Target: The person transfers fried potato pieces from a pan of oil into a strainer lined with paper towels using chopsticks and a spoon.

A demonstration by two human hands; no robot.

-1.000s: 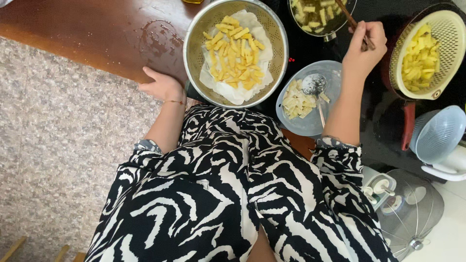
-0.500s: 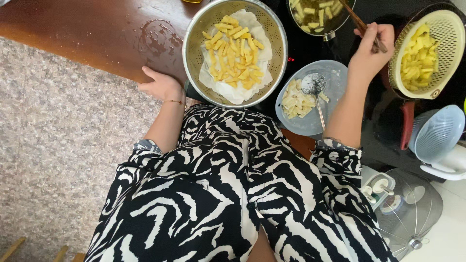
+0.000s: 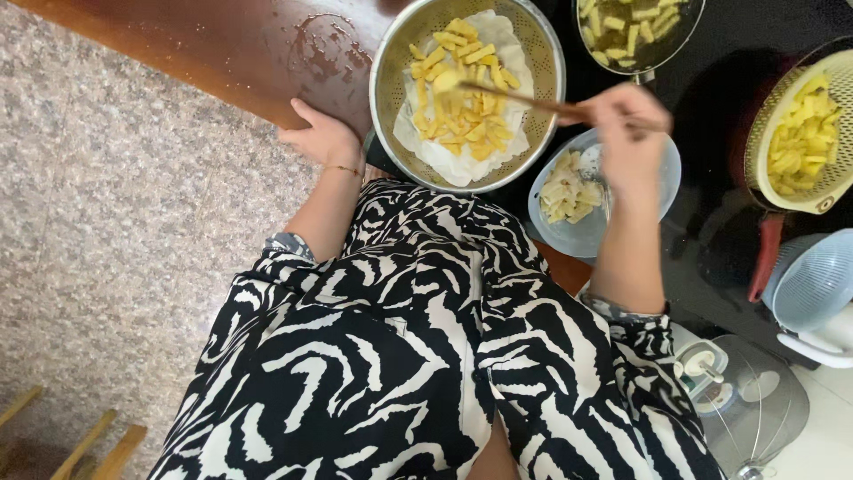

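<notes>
The right hand [image 3: 626, 120], upper right of centre in the frame, is clenched round the near end of a pair of wooden chopsticks [image 3: 520, 100], whose tips reach left over the metal colander [image 3: 542, 53] at top centre. At the tips sits one fried strip [image 3: 444, 80]; motion blur makes it hard to be sure it is actually pinched rather than just resting there. The colander is lined with white paper [image 3: 440, 156] and holds a heap of golden fried strips [image 3: 462, 120].

The left hand [image 3: 322, 140] lies flat and open on the brown bench [image 3: 204, 53], left of the colander, grasping nothing.

The strips look light, stiff on the outside and likely oily, so slippery and easy to snap; I judge they are best taken across the middle, with gentle pressure. The chopsticks are thin, rigid and light, held near their far end from the food.

Just below the right hand is a pale blue plate [image 3: 551, 236] with paler cut pieces [image 3: 569, 191]. A pan of oil with strips [image 3: 635, 31] sits at top right, and a yellow-rimmed basket of raw strips [image 3: 800, 133] at the right edge. No packages, labels or signs show anywhere.
</notes>
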